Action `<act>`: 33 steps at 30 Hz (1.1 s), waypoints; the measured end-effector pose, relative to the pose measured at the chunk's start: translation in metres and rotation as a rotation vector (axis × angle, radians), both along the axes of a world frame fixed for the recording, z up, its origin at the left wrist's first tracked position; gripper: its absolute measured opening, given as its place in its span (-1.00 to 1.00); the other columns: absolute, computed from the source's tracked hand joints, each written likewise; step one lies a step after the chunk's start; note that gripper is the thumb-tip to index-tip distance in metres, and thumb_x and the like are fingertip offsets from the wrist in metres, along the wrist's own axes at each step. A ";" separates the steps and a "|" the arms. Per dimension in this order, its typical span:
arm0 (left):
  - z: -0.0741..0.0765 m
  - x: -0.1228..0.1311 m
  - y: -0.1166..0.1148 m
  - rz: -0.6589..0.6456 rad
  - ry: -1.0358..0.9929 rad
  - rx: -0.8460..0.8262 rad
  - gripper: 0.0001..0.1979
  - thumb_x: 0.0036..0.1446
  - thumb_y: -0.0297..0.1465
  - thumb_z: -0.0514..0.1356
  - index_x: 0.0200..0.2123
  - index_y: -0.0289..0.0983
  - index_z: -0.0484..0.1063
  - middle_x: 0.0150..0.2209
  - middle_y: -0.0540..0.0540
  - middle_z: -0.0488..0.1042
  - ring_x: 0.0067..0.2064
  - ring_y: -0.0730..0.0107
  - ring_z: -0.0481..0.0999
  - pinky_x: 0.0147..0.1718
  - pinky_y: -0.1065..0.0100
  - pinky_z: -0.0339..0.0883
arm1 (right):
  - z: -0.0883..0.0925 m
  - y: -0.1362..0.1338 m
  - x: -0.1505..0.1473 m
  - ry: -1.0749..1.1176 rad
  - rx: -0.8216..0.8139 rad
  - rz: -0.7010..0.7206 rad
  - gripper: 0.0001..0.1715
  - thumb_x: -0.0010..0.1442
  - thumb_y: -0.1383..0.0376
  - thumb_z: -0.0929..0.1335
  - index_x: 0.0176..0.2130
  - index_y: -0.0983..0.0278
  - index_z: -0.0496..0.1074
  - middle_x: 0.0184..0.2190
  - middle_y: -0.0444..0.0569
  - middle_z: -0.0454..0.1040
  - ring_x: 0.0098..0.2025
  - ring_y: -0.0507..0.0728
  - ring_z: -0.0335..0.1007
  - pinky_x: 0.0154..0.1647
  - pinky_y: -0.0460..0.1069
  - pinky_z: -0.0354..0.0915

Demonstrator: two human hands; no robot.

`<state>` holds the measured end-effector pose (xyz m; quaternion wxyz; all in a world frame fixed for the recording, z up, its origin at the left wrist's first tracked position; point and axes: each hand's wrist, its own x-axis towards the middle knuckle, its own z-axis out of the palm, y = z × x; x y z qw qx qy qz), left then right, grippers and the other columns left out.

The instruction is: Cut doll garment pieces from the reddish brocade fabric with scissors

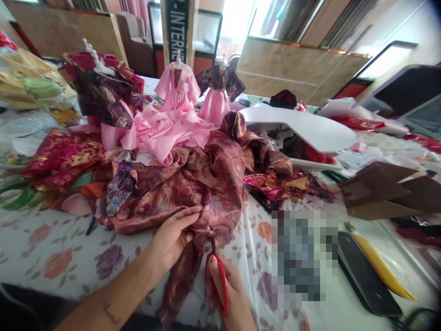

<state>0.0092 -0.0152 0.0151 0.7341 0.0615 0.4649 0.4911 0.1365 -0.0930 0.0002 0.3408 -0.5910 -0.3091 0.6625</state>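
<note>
Reddish-brown patterned brocade fabric (179, 184) lies bunched across the floral tablecloth in front of me. My left hand (175, 236) is closed on its near edge, thumb under and fingers over the cloth. In my right hand (227, 289) is a pair of scissors (222, 285) with red handles, fingers through the loops. Their dark blades point away from me and meet the fabric just right of my left fingers; the tips are hidden in the folds. A narrow strip (181, 285) of the same brocade hangs toward me between my hands.
Behind the brocade stand small dress forms in a pink gown (177, 87), a dark-topped pink dress (218, 96) and a purple outfit (106, 96). Pink satin (165, 131) lies before them. Rightward are a white lidded box (299, 124), a brown carton (386, 188) and a black flat device (367, 276).
</note>
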 end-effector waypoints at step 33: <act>-0.003 0.000 0.029 0.165 0.437 0.526 -0.89 0.04 -0.41 0.27 -0.35 -0.21 0.61 -0.25 -0.02 0.61 -0.13 0.39 0.53 -0.04 0.42 0.32 | 0.003 0.033 -0.021 0.061 0.176 -0.068 -0.37 -0.02 -0.26 0.31 -0.53 0.23 0.17 -0.77 -0.24 0.19 -0.74 -0.06 0.01 -0.72 -0.14 -0.06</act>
